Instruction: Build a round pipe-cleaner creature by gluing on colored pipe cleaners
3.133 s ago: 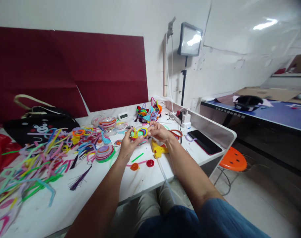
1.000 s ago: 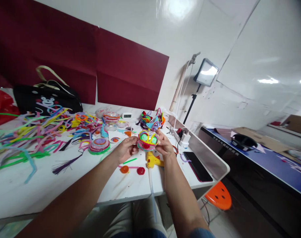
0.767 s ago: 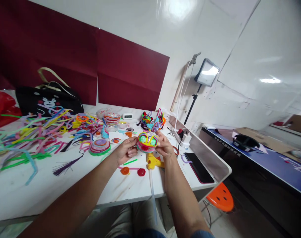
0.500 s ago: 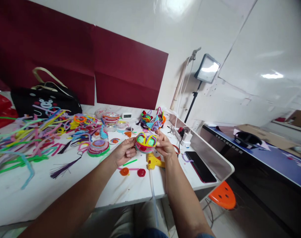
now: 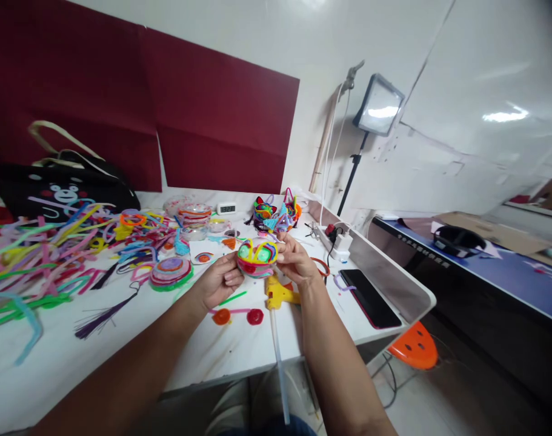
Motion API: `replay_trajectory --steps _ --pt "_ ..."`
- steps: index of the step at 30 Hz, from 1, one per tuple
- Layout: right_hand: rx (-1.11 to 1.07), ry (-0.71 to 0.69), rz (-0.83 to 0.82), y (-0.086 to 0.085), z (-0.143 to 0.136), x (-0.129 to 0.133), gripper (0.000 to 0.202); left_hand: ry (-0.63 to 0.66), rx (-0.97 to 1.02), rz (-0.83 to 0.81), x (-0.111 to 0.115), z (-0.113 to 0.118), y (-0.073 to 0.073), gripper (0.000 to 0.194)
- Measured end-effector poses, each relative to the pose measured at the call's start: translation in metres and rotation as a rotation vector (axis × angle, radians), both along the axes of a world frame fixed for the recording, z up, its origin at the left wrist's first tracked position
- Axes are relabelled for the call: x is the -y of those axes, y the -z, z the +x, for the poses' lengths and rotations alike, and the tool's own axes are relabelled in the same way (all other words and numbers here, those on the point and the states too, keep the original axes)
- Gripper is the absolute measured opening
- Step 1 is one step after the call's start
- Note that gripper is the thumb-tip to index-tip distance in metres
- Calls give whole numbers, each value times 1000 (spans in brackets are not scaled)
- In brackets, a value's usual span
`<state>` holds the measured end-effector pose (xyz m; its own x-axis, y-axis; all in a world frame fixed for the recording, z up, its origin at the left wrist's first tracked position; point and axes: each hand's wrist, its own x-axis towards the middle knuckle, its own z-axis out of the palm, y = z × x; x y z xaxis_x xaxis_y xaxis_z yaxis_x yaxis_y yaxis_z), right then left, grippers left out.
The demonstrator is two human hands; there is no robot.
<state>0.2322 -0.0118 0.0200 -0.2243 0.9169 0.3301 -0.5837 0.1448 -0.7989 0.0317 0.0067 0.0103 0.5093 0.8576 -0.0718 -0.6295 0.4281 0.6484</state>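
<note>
Between my two hands I hold a round pipe-cleaner craft above the white table, with yellow strips, green coiled spots and bands of red, blue and purple. My left hand is closed on its left edge. My right hand pinches the right edge. Just below it lies a yellow hot glue gun with a long clear glue stick reaching past the table's front edge. An orange coil and a red coil rest nearby, beside a short green pipe cleaner.
Loose pipe cleaners heap on the left in front of a black bag. Layered coiled discs, a purple tassel and a small clock sit nearby. At right are a power strip, a phone and an orange stool.
My view has shifted slightly to the right, so most things appear further left. The craft remains in both hands, and its face looks tipped a little differently.
</note>
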Motion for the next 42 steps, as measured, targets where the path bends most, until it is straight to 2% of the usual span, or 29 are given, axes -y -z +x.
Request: replay_trajectory --steps 8,19,28,30,34,37,42 --pt "2 14 -11 -2 -3 0 47 -90 21 -86 3 4 -4 32" --pt "-66 -13 -11 -6 -11 2 47 -157 58 -186 2 4 -5 34" --pt "-69 34 -28 -10 -15 3 44 -193 114 -163 0 1 -7 37" --pt "-75 135 -66 -10 -16 0 41 -219 134 -137 0 0 -9 37" --pt "-64 444 -192 -1 -15 -11 25 -280 170 -77 -4 -1 -11 34" --pt "-54 599 -231 7 -11 -18 17 -318 180 -38 -8 -1 -9 29" --pt "4 828 -203 9 -13 -20 24 -375 175 5 -14 -2 -4 24"
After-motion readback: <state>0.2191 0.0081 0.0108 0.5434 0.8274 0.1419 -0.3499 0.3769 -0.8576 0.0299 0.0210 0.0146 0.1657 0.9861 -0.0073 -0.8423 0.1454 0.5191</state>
